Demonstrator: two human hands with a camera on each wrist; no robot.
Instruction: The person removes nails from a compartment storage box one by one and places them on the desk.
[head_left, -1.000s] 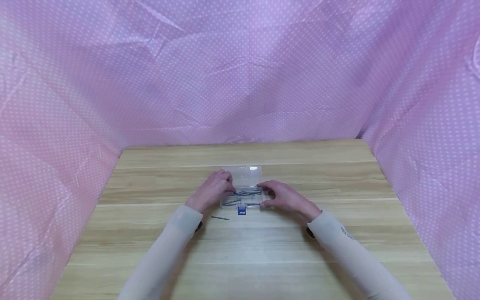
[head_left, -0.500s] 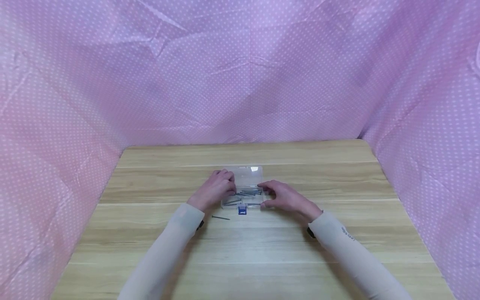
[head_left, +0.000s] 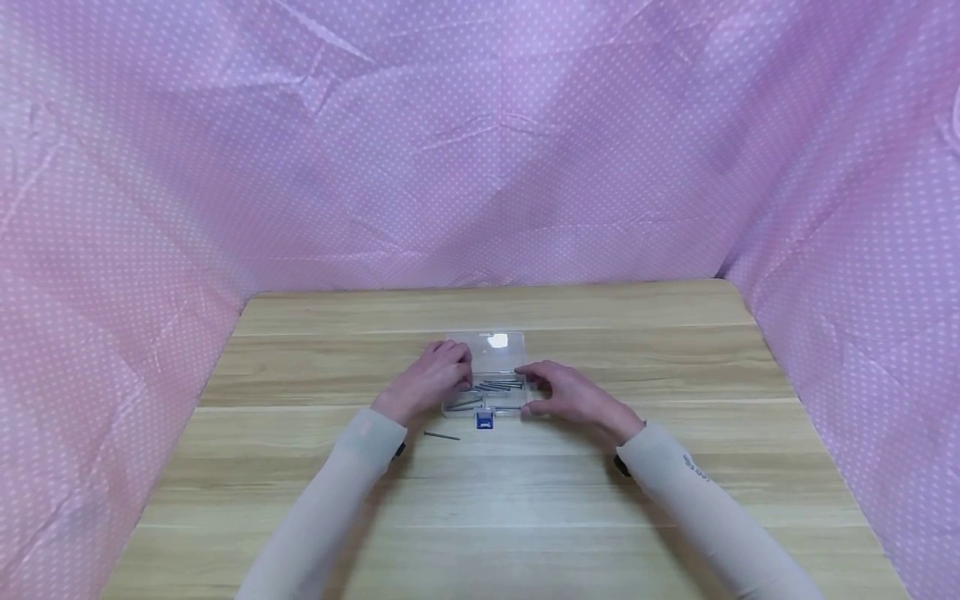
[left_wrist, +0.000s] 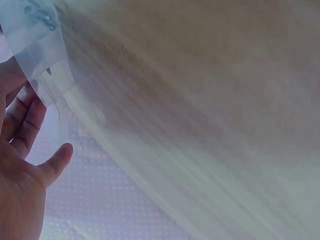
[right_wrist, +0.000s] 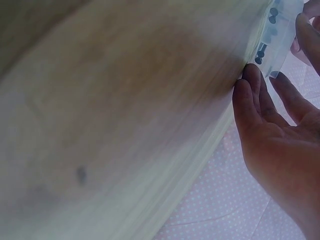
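Note:
A clear plastic box point(head_left: 500, 402) with compartments lies on the table, its transparent lid point(head_left: 497, 357) folded back. Several thin dark metal pieces point(head_left: 500, 385), screws or nails, lie in its compartments. One such loose piece point(head_left: 442, 436) rests on the wood in front of the box. My left hand point(head_left: 432, 375) reaches over the box's left side with bent fingers; its fingertips are hidden, so whether they pinch anything is unclear. My right hand point(head_left: 568, 393) grips the box's right end, thumb at the near corner, fingers at the far one; fingertips meet the plastic box point(right_wrist: 287, 35) in the right wrist view.
A blue label point(head_left: 485, 421) sits at the box's front edge. The wooden table point(head_left: 525, 517) stretches around the box. Pink dotted cloth point(head_left: 480, 167) hangs behind the table and along both sides.
My left hand shifts only slightly at the box's left compartments. The glare on the lid moves a little left. My right hand, the box and the loose metal piece stay nearly in place.

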